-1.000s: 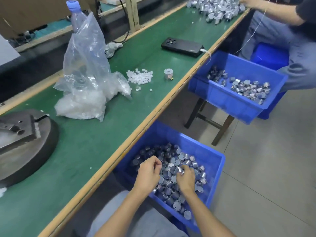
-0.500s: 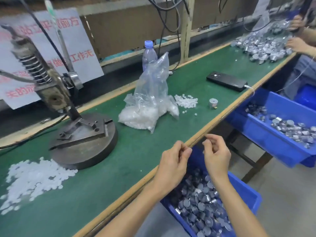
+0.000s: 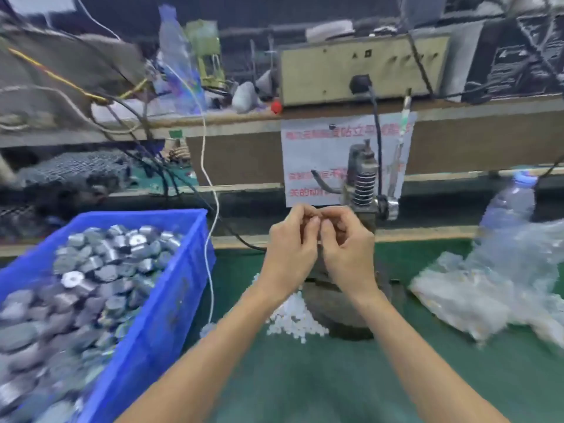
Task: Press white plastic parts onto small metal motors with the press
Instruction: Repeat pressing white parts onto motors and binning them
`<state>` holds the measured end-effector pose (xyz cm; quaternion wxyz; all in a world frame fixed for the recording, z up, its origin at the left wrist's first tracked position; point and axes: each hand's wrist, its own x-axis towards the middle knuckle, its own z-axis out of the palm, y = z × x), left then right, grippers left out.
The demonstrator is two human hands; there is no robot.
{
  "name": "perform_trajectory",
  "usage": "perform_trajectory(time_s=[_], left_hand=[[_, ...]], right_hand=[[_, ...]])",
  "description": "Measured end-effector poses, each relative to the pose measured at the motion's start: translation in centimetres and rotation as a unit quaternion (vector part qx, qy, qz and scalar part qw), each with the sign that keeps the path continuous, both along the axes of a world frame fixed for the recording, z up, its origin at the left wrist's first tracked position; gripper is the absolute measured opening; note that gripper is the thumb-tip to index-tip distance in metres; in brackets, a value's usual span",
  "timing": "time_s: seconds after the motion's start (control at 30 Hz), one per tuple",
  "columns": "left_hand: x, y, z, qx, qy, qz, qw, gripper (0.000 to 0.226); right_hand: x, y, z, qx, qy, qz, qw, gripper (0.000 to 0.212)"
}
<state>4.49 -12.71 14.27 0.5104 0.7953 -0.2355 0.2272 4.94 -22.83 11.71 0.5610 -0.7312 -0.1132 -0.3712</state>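
Note:
My left hand (image 3: 290,251) and my right hand (image 3: 348,248) are raised together over the green bench, fingers curled and fingertips touching. Blur hides whether anything sits between them. Right behind them stands the hand press (image 3: 363,181) with its spring and lever; its round metal base (image 3: 345,303) lies below my wrists. A pile of small white plastic parts (image 3: 293,319) lies on the mat left of the base. Grey metal motors (image 3: 100,261) fill a blue bin (image 3: 171,288) at the left.
A clear plastic bag (image 3: 488,285) of white parts slumps at the right, with a water bottle (image 3: 509,206) behind it. A white cable (image 3: 210,193) hangs down beside the bin. The green mat (image 3: 305,386) stretches toward me. Cluttered shelves and a paper sign stand behind the press.
My hands left the motor bin below the bench edge, rose over the mat and came together in front of the press. My view swung left and up.

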Motion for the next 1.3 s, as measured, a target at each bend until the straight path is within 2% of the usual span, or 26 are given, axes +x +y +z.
perform_trajectory(time_s=[0.2, 0.33, 0.57, 0.67, 0.73, 0.83, 0.9, 1.0, 1.13, 1.3], left_hand=[[1.3, 12.9, 2.7, 0.033, -0.029, 0.195, 0.980, 0.007], [1.6, 21.2, 2.3, 0.073, 0.007, 0.289, 0.954, 0.008], [3.0, 30.1, -2.5, 0.171, 0.138, 0.291, 0.931, 0.018], [4.4, 31.7, -4.4, 0.258, 0.184, 0.283, 0.905, 0.025], [5.4, 32.2, -5.5, 0.339, 0.198, 0.285, 0.874, 0.036], [6.6, 32.3, -6.2, 0.405, 0.189, 0.317, 0.836, 0.043], [7.4, 32.2, -6.4, 0.414, 0.175, 0.329, 0.830, 0.044], [8.1, 31.9, -7.1, 0.421, 0.174, 0.356, 0.816, 0.049], [8.5, 31.3, -8.0, 0.463, 0.179, 0.383, 0.779, 0.042], [8.2, 31.1, -8.4, 0.439, 0.151, 0.387, 0.797, 0.032]], right_hand=[[3.8, 12.9, 3.3, -0.082, -0.001, 0.164, 0.983, 0.013], [5.2, 20.3, 4.3, -0.208, 0.034, 0.258, 0.943, 0.018], [8.3, 26.8, 1.1, -0.438, 0.168, 0.305, 0.829, 0.031], [9.1, 28.0, 0.1, -0.514, 0.198, 0.296, 0.781, 0.034], [9.5, 28.8, -0.2, -0.550, 0.197, 0.280, 0.762, 0.038], [10.2, 29.8, -0.7, -0.574, 0.173, 0.231, 0.767, 0.045], [10.7, 30.0, -0.9, -0.583, 0.166, 0.201, 0.770, 0.046], [11.8, 30.0, -1.2, -0.612, 0.170, 0.188, 0.750, 0.050], [12.5, 30.5, -1.4, -0.625, 0.136, 0.179, 0.748, 0.038], [12.8, 30.6, -1.5, -0.623, 0.124, 0.177, 0.751, 0.036]])
